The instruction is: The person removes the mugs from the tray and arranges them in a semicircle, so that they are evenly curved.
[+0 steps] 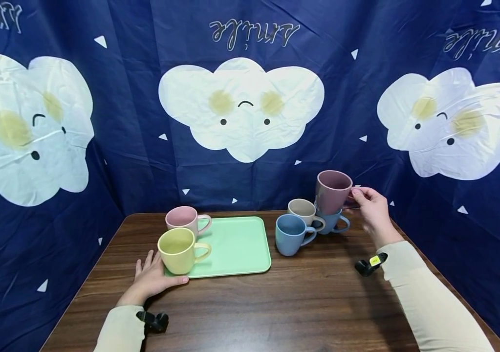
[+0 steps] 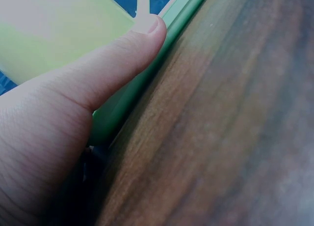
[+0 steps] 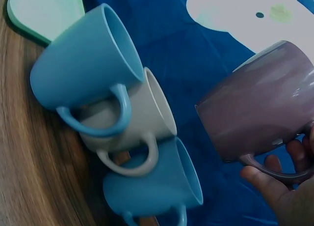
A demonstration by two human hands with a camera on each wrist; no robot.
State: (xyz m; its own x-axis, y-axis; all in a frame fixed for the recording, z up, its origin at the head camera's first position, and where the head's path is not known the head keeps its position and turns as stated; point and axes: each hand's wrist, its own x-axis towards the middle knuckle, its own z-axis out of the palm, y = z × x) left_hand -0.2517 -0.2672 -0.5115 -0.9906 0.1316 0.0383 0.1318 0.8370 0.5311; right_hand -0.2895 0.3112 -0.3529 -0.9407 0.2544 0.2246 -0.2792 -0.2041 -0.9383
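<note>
By its handle, my right hand (image 1: 374, 215) holds a mauve mug (image 1: 333, 191) upright in the air. In the head view that mug overlaps the rear blue mug (image 1: 330, 222); the right wrist view shows a gap between them. A beige mug (image 3: 132, 118) and a front blue mug (image 3: 83, 64) stand beside it in a row. My left hand (image 1: 152, 277) rests at the near left corner of the green tray (image 1: 236, 247), its thumb along the front edge. On the tray's left side stand a yellow mug (image 1: 177, 250), close to this hand, and a pink mug (image 1: 182, 219) behind it.
The wooden table (image 1: 267, 313) reaches back to a dark blue curtain (image 1: 250, 186) with white cloud faces. Curtain also hangs along both sides. The front blue mug stands just right of the tray, its handle pointing right.
</note>
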